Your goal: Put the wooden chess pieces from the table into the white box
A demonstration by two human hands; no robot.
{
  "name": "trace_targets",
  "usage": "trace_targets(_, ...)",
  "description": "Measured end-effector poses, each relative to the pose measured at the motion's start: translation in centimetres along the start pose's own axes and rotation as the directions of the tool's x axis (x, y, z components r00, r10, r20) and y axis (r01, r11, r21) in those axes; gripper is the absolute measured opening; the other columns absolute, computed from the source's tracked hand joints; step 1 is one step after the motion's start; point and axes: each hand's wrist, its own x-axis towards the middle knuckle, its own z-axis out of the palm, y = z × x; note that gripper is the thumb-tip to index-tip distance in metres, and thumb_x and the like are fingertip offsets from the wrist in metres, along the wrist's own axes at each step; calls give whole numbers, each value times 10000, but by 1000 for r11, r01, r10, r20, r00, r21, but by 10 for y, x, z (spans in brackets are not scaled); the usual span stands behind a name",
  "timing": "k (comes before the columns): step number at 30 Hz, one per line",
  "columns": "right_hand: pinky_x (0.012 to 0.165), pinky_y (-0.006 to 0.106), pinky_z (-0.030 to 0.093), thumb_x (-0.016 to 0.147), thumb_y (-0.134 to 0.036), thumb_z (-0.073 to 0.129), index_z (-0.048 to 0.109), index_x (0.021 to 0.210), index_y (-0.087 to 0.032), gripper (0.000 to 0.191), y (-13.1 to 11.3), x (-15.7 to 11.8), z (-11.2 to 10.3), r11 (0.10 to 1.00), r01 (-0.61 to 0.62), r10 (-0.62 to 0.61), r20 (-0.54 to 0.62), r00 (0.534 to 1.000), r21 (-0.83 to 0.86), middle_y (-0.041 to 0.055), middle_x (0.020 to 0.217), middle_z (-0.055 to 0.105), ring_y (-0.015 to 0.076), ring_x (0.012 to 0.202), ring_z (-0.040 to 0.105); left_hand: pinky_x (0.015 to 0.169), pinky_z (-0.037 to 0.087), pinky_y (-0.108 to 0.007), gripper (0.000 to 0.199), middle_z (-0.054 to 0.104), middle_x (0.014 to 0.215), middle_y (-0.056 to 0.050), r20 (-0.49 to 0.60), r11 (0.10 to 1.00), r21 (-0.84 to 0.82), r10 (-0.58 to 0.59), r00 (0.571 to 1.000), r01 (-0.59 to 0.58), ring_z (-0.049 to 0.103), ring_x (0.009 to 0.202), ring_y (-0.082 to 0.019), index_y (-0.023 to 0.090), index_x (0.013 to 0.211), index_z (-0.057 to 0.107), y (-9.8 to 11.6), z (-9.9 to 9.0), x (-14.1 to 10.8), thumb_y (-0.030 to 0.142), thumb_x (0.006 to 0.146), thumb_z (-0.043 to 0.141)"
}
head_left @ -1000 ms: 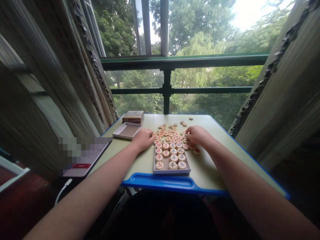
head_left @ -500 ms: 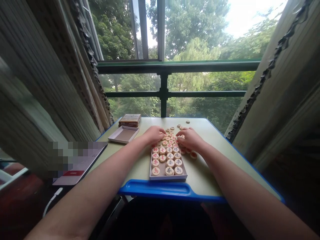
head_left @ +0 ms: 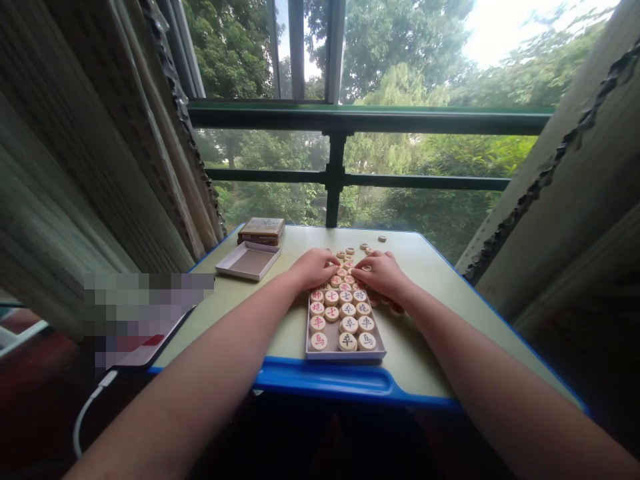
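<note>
A shallow box (head_left: 309, 333) stands near the front of the table, with round wooden Chinese chess pieces (head_left: 347, 310) in rows inside, marked with red or black characters. Beyond those rows lies a crowded group of loose pieces (head_left: 349, 259). My left hand (head_left: 316, 269) is at the left side of this group, its fingers bent and closed against pieces. From the right, my right hand (head_left: 383, 275) reaches in with thumb and fingers drawn together at the pieces. Exactly which pieces the fingers grip is partly hidden. More red-marked pieces (head_left: 397, 310) lie under my right wrist.
An open box lid (head_left: 249, 261) lies at the back left, before a stacked wooden-looking box (head_left: 261, 229). A device (head_left: 150, 350) with a white cable (head_left: 83, 407) is at the left. The table has a blue rim (head_left: 325, 379). Curtains and a railing (head_left: 335, 177) stand around it.
Both hands have closed in toward each other over the loose pieces, and their fingers are nearer together. The view has shifted slightly. The rows in the box look the same.
</note>
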Motion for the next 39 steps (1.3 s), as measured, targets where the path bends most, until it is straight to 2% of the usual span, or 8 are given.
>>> trace_targets(4,902,378,335,715,-414,611,718,800,-194,258,-3,0,-3,994,-72,75,-32,997,82,106,983,629,262,1016,497,874,445,-294,244,692,964,-67,-54,999,-26,19,998,-21,606,920,-194,154,918,706,2,-2,-1,209,767,522)
trace_targets(7,797,332,413,701,-374,631,681,809,-170,236,-5,-2,-9,960,-93,118,-81,990,266,85,902,658,222,891,563,886,439,-317,238,689,975,-65,-111,999,-26,34,993,-38,594,951,-205,168,938,699,5,-3,-1,228,755,559)
trace_targets(11,648,265,453,719,-402,619,650,817,-158,265,-9,-8,-17,817,-14,79,-87,993,576,60,810,684,162,722,605,830,463,-319,324,700,938,-55,-158,994,-64,73,985,-84,605,900,-198,180,1029,664,10,-5,-4,329,747,606)
trace_targets(15,680,258,466,739,-378,605,679,869,-161,264,-13,-12,-20,734,23,21,-56,998,679,58,845,700,164,778,624,784,472,-290,323,708,877,-43,-200,988,-75,118,973,-135,621,818,-173,195,1029,665,14,-5,-7,319,732,641)
trace_targets(23,686,267,468,733,-238,593,675,981,-188,265,-10,-11,-17,855,94,-41,-113,993,511,50,927,694,148,731,599,753,472,-256,224,707,904,-32,-177,984,-125,106,979,-129,618,768,-150,216,971,693,15,-6,-8,258,780,585)
trace_targets(30,670,251,442,734,-277,634,662,996,-186,278,-7,-9,-13,934,203,-144,-211,967,295,55,893,650,137,715,559,806,472,-291,314,692,980,-62,-175,991,-80,93,980,-108,606,842,-176,171,1067,656,15,-7,-9,280,791,554)
trace_targets(34,694,257,427,734,-368,630,692,924,-174,278,-2,-7,-14,982,99,-77,-140,987,159,65,851,636,165,767,572,925,422,-330,304,678,1029,-64,-137,986,99,146,980,-133,553,998,-206,161,1040,671,9,-6,-8,205,778,521)
trace_targets(39,642,238,409,727,-360,620,708,938,-202,279,1,-6,-15,997,11,-12,15,1000,80,50,827,665,162,732,581,944,416,-330,256,697,984,-23,0,977,162,141,990,-139,554,972,-206,192,874,729,1,-3,-5,200,761,500)
